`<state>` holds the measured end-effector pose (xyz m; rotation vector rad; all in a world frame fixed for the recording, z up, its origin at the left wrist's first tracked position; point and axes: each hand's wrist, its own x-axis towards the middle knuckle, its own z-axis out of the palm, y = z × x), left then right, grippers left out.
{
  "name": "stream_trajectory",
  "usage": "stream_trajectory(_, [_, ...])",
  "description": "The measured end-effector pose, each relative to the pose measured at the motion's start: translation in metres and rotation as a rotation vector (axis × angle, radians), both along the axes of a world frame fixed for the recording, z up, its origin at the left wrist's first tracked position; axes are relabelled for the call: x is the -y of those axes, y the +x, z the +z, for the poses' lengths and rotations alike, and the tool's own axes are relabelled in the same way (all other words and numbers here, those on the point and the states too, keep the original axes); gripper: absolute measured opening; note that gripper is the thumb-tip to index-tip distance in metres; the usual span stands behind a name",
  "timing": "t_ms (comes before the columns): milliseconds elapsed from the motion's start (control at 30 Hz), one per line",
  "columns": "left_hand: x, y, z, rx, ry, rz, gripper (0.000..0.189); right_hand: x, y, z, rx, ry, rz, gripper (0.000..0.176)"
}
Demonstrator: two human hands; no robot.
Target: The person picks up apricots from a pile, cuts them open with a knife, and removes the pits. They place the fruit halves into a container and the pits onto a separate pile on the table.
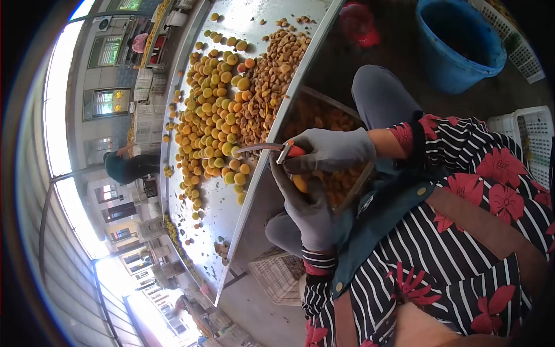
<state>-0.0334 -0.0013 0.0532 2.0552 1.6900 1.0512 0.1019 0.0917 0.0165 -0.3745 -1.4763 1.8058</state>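
Observation:
My gloved right hand [332, 149] is closed around the red handle [295, 151] of a curved-blade knife [254, 147]; its thin blade points toward the table. Just beside it, my gloved left hand [307, 211] curls around an orange-yellow apricot [300, 183], mostly hidden by the fingers. Both hands are close together over a crate [365, 173] of orange fruit pieces between my knees. Whole apricots [211, 110] lie heaped on the metal table [217, 217] in front of me. Next to them is a pile of brown apricot stones [280, 58].
A raised metal rim [283, 118] edges the table. On one side stand a blue bucket [457, 69], a red bag-like item [358, 24] and white plastic crates [535, 136]. Another basket [278, 277] sits under the table. Across the hall, a person in dark clothes [132, 166] bends near stacked crates [149, 124].

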Motion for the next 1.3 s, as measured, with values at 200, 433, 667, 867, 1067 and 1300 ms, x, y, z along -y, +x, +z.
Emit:
stream_trajectory(200, [-0.015, -0.018, -0.010, 0.175, 0.017, -0.046, 0.066, -0.004, -0.018, 0.002, -0.012, -0.072, -0.123, 0.042])
stream_trajectory(433, [-0.078, -0.053, -0.010, 1.010, -0.144, 0.139, 0.043, -0.054, -0.047, 0.027, 0.184, 0.098, -0.412, 0.043])
stream_trajectory(667, [-0.146, -0.081, -0.035, 1.078, -0.134, 0.041, 0.026, -0.115, -0.070, 0.067, -0.029, -0.089, -0.439, 0.026])
stream_trajectory(867, [-0.151, -0.083, -0.032, 1.366, -0.349, -0.075, 0.042, -0.141, -0.084, 0.056, -0.329, -0.225, -0.363, 0.035])
stream_trajectory(1067, [-0.152, -0.076, -0.040, 1.401, -0.378, -0.095, 0.054, -0.144, -0.097, 0.054, -0.385, -0.277, -0.468, 0.044])
stream_trajectory(1300, [-0.157, -0.077, -0.053, 1.525, -0.410, -0.154, 0.049, -0.143, -0.102, 0.046, -0.464, -0.317, -0.475, 0.038])
